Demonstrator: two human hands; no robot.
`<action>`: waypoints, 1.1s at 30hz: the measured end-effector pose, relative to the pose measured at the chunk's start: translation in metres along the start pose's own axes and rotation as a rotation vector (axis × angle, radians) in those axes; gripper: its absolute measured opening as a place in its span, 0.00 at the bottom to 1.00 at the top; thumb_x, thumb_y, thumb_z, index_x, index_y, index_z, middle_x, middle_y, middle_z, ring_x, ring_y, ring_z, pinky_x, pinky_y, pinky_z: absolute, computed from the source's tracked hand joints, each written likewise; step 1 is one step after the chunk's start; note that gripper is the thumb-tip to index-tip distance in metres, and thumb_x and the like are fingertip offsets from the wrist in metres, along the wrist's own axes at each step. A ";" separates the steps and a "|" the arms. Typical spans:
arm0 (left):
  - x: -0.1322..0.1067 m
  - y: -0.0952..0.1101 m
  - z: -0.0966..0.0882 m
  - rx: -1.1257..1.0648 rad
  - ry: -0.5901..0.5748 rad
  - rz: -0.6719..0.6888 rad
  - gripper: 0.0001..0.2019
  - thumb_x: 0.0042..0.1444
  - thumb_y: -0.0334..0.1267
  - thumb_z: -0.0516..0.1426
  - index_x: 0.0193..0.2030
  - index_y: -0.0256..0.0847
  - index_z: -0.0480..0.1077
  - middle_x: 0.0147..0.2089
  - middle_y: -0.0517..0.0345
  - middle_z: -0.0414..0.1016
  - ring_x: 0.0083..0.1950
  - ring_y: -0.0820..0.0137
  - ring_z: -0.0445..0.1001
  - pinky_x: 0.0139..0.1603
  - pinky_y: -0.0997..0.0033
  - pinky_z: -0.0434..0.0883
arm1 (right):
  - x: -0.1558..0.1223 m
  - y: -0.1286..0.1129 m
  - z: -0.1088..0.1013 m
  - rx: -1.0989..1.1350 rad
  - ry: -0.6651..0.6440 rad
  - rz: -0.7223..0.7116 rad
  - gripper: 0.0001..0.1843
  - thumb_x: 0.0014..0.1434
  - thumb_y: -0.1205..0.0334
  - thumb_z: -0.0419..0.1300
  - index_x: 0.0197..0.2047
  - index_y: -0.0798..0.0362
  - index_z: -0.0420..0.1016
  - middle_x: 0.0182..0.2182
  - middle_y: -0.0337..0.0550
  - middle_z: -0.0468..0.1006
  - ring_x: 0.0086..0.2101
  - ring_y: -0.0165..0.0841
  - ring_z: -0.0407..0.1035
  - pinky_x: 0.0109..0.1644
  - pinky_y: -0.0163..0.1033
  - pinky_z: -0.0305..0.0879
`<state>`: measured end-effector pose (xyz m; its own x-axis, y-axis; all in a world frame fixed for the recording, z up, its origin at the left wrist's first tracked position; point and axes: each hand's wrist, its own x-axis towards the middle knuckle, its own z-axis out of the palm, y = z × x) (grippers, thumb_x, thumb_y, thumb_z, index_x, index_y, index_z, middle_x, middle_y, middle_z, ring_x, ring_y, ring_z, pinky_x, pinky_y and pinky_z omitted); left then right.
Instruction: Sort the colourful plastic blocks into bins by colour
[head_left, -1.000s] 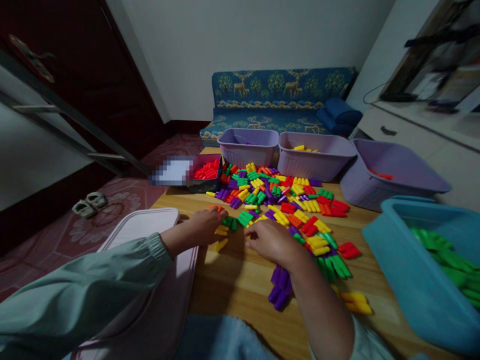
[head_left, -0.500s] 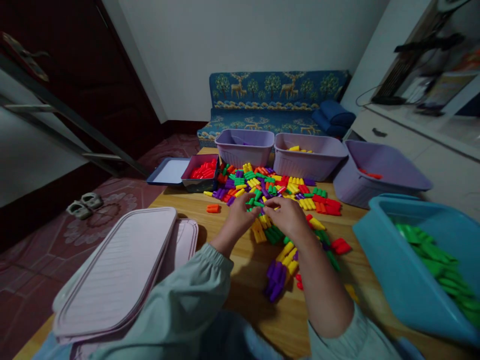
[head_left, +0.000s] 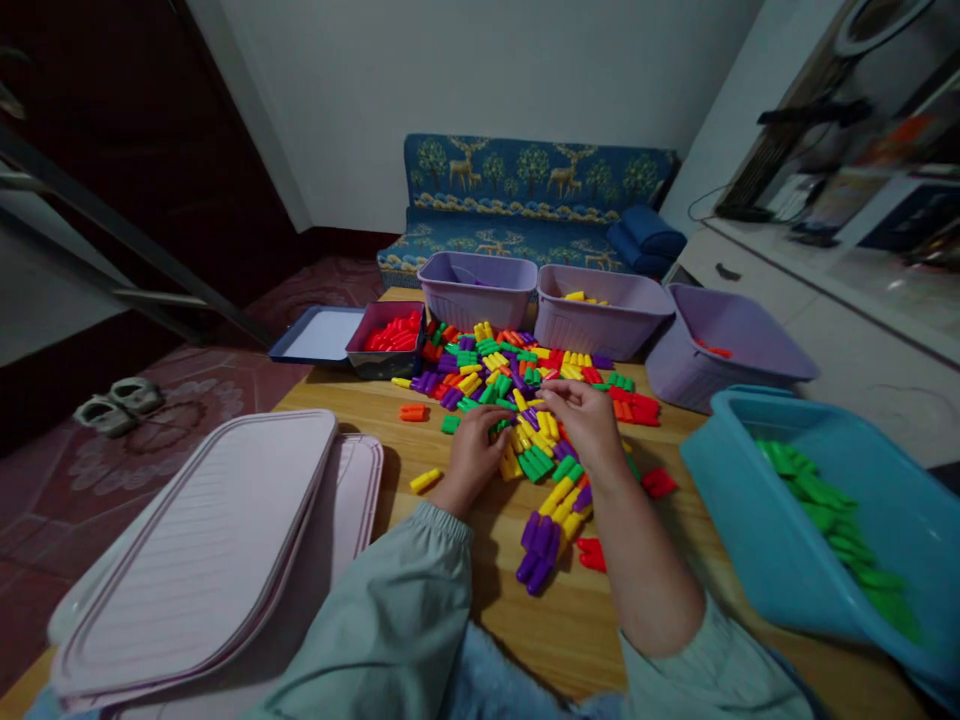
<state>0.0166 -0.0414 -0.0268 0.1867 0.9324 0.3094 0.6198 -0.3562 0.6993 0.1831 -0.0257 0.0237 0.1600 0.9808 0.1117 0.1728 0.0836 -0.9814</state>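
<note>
A heap of small plastic bullet-shaped building pieces [head_left: 491, 362] in red, yellow, green, purple and orange covers the middle of the wooden table. My left hand [head_left: 476, 450] is at the heap's near left side, its fingers curled around a green plastic piece [head_left: 501, 427]. To its right, my right hand [head_left: 585, 415] hovers over the pieces with thumb and fingertips pinched together; what lies between them is too small to make out. Below the hands lies a joined block of yellow and purple pieces [head_left: 541, 545]. A single yellow piece [head_left: 426, 481] rests left of my left hand.
Purple bins [head_left: 480, 300] line the far side. A blue bin [head_left: 780, 540] with green pieces stands right. A tin box [head_left: 386, 365] of red pieces sits back left beside its lid [head_left: 319, 335]. Stacked pale lids [head_left: 202, 540] lie at the left edge.
My hands have moved apart, the left one down and the right one slightly up. A loose yellow piece now lies left of my left hand. The view has turned slightly right.
</note>
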 end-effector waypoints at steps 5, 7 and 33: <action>0.000 -0.002 0.003 0.025 -0.009 0.021 0.11 0.59 0.35 0.55 0.46 0.42 0.75 0.53 0.54 0.75 0.55 0.65 0.70 0.59 0.61 0.67 | -0.028 0.000 -0.032 -0.164 0.024 0.003 0.19 0.48 0.51 0.63 0.39 0.56 0.76 0.38 0.50 0.81 0.39 0.38 0.75 0.48 0.44 0.70; 0.001 -0.002 0.003 0.021 -0.022 0.018 0.11 0.59 0.35 0.54 0.46 0.42 0.75 0.53 0.54 0.75 0.56 0.64 0.70 0.59 0.60 0.67 | -0.055 0.005 -0.054 -0.328 0.097 -0.009 0.18 0.51 0.51 0.61 0.41 0.55 0.76 0.41 0.50 0.80 0.42 0.40 0.74 0.51 0.46 0.68; 0.004 -0.015 0.002 -0.155 0.256 -0.068 0.10 0.55 0.30 0.55 0.41 0.39 0.77 0.42 0.52 0.80 0.45 0.63 0.76 0.49 0.62 0.70 | -0.026 0.012 0.038 0.181 0.212 0.042 0.36 0.59 0.32 0.45 0.51 0.52 0.75 0.57 0.48 0.72 0.60 0.40 0.61 0.63 0.44 0.54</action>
<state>0.0096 -0.0323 -0.0378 -0.0613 0.9158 0.3970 0.4973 -0.3169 0.8077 0.1444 -0.0436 0.0027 0.3666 0.9268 0.0818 -0.0112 0.0923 -0.9957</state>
